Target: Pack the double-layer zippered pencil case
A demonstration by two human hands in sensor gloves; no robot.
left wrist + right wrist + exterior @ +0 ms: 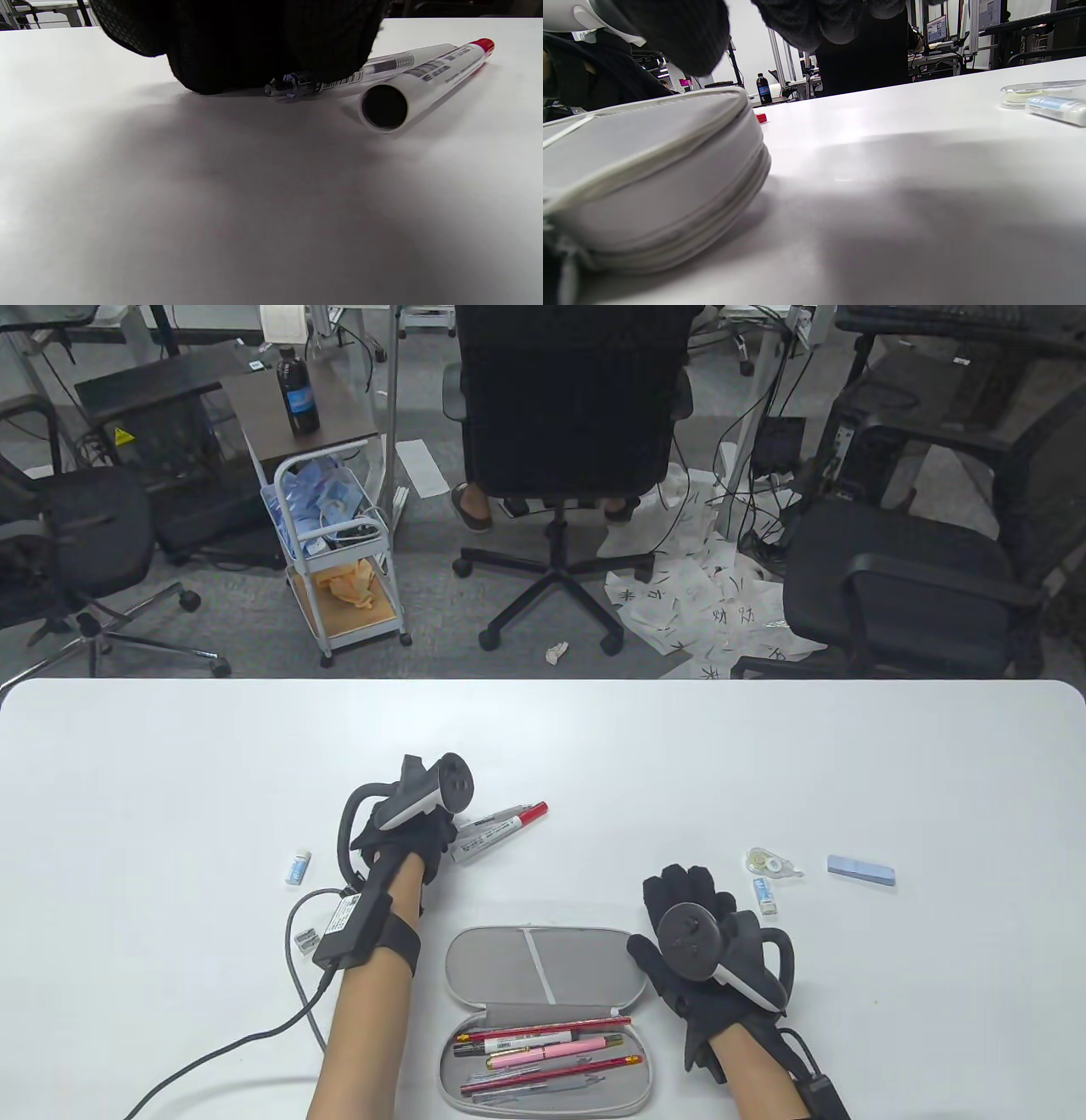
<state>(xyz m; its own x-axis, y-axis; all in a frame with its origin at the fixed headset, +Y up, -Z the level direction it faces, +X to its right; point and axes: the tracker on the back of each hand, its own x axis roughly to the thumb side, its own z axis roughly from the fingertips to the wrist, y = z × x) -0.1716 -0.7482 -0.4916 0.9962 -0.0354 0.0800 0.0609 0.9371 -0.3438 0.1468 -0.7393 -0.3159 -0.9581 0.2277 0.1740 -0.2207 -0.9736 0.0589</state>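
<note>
The grey pencil case (543, 967) lies open near the front edge. Its lower half (550, 1052) holds several red, pink and black pens. Further back, my left hand (439, 838) is down on the table with its fingers (254, 55) curled over a clear pen (360, 74). The pen still lies on the table, next to a white marker with a red cap (502, 827) (424, 76). My right hand (679, 903) rests beside the case's right end with relaxed fingers (835, 21) and holds nothing. Its thumb (670, 34) hovers by the lid's edge (649, 127).
A correction tape (772, 863), a small white-blue tube (765, 893) and a blue eraser (861, 869) lie right of my right hand. Left of my left arm are another small tube (299, 867), a sharpener (305, 937) and a black cable (254, 1044).
</note>
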